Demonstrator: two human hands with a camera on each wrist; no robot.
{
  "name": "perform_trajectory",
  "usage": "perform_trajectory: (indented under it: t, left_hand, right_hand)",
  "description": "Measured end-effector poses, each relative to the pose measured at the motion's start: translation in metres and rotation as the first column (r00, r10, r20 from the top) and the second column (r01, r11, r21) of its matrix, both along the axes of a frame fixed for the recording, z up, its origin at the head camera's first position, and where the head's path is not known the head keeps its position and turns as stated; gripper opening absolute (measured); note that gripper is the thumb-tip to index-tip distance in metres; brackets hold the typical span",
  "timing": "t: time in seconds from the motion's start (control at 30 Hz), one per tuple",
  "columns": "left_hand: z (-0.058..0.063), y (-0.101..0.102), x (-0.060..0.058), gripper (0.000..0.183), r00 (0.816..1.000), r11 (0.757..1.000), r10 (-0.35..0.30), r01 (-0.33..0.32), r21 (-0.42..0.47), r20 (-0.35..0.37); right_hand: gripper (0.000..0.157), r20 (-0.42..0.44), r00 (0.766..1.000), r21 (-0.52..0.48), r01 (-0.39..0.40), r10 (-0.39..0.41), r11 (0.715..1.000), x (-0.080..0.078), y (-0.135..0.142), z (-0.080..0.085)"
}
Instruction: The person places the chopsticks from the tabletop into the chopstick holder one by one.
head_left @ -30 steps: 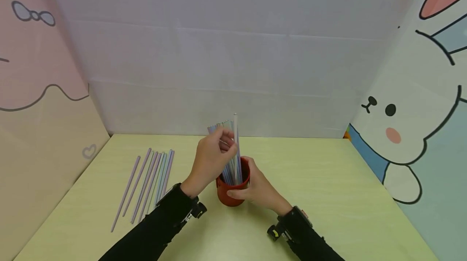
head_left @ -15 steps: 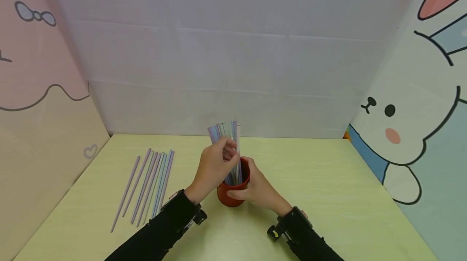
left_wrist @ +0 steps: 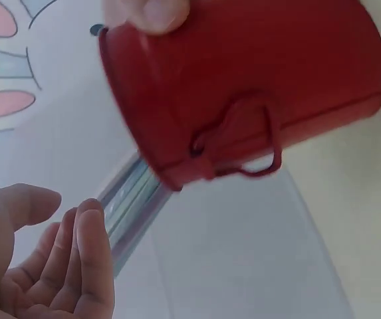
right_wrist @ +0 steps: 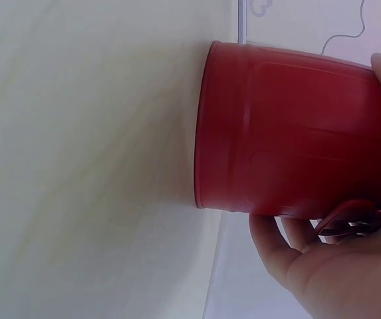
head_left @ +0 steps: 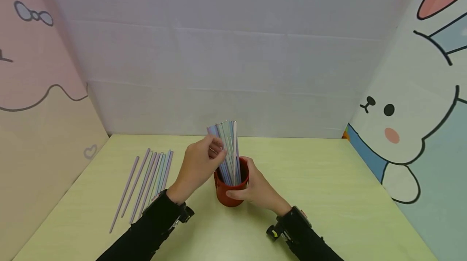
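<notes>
A small red metal bucket (head_left: 223,197) stands upright on the table, with a bundle of thin pastel straws (head_left: 230,133) rising out of it. My right hand (head_left: 260,191) grips it from the right, thumb at the front near the rim. In the right wrist view, the fingers (right_wrist: 270,249) reach round the red bucket's (right_wrist: 296,133) side. My left hand (head_left: 198,165) hovers left of the bundle, fingers loosely bent. In the left wrist view a gap shows between thumb and fingers, with nothing held, and the straws (left_wrist: 133,199) lie just beyond the fingertips.
On the left of the pale yellow table (head_left: 328,196), several purple, blue and green straws (head_left: 143,188) lie side by side, partly covered by the left sleeve. A white backdrop (head_left: 233,58) stands behind, and cartoon-printed panels (head_left: 408,131) flank both sides.
A white straw went down into the bucket among the others. My left hand let go of it and drew back to the left. The right hand stayed on the bucket.
</notes>
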State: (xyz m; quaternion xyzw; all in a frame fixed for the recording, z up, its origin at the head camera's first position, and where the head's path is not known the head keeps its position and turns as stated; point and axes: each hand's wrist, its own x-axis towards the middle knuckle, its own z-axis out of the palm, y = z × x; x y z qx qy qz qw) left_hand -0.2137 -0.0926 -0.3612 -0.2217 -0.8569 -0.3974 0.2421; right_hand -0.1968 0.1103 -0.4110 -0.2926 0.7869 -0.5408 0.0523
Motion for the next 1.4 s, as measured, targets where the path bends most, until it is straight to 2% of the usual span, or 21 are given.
perform_trajectory:
  t: [0.2, 0.3, 0.37, 0.5, 0.6, 0.7, 0.83, 0.93, 1.07, 1.2, 1.4]
  left_hand:
    - [0.026, -0.045, -0.003, 0.013, 0.992, 0.993, 0.113, -0.111, 0.035, -0.054]
    - [0.026, -0.065, -0.008, 0.02, 0.987, 0.989, 0.15, -0.15, 0.0, -0.051]
    - [0.021, -0.075, -0.011, 0.027, 0.987, 0.985, 0.159, -0.16, -0.057, -0.025]
    - [-0.001, -0.09, -0.015, 0.038, 0.984, 0.971, 0.169, -0.156, -0.181, 0.061]
    - [-0.016, -0.099, -0.017, 0.042, 0.98, 0.956, 0.176, -0.148, -0.252, 0.094]
    - [-0.028, -0.105, -0.02, 0.042, 0.977, 0.945, 0.185, -0.145, -0.293, 0.11]
    - [-0.045, -0.113, -0.024, 0.041, 0.963, 0.94, 0.185, -0.116, -0.32, 0.194]
    - [-0.055, -0.118, -0.026, 0.042, 0.946, 0.939, 0.176, -0.078, -0.336, 0.271]
    - [-0.064, -0.122, -0.027, 0.043, 0.919, 0.926, 0.196, -0.059, -0.373, 0.343]
    - [-0.07, -0.125, -0.027, 0.043, 0.9, 0.908, 0.234, -0.067, -0.413, 0.369]
    - [-0.074, -0.128, -0.029, 0.041, 0.902, 0.909, 0.235, -0.073, -0.41, 0.362]
  right_hand:
    - [0.09, 0.022, 1.0, 0.019, 0.015, -0.015, 1.0, 0.003, 0.0, 0.009]
    - [0.09, 0.029, 0.999, 0.022, 0.024, -0.025, 0.999, 0.003, 0.001, 0.009]
    - [0.09, 0.031, 0.999, 0.02, 0.03, -0.03, 0.999, 0.003, 0.001, 0.008]
    - [0.092, 0.015, 0.999, 0.028, 0.044, -0.045, 0.999, -0.008, 0.003, -0.012]
    - [0.093, -0.003, 0.999, 0.035, 0.046, -0.046, 0.998, -0.015, 0.005, -0.026]
    - [0.093, -0.003, 0.999, 0.035, 0.044, -0.044, 0.998, -0.016, 0.005, -0.026]
    - [0.093, -0.002, 0.999, 0.03, 0.042, -0.042, 0.999, -0.016, 0.004, -0.025]
    - [0.093, -0.003, 0.999, 0.028, 0.037, -0.036, 0.999, -0.016, 0.004, -0.026]
    - [0.093, -0.004, 0.999, 0.024, 0.036, -0.036, 0.999, -0.017, 0.002, -0.027]
    - [0.093, -0.006, 0.999, 0.023, 0.039, -0.039, 0.999, -0.017, 0.001, -0.028]
    - [0.094, 0.002, 0.999, 0.026, 0.044, -0.044, 0.999, -0.016, 0.002, -0.026]
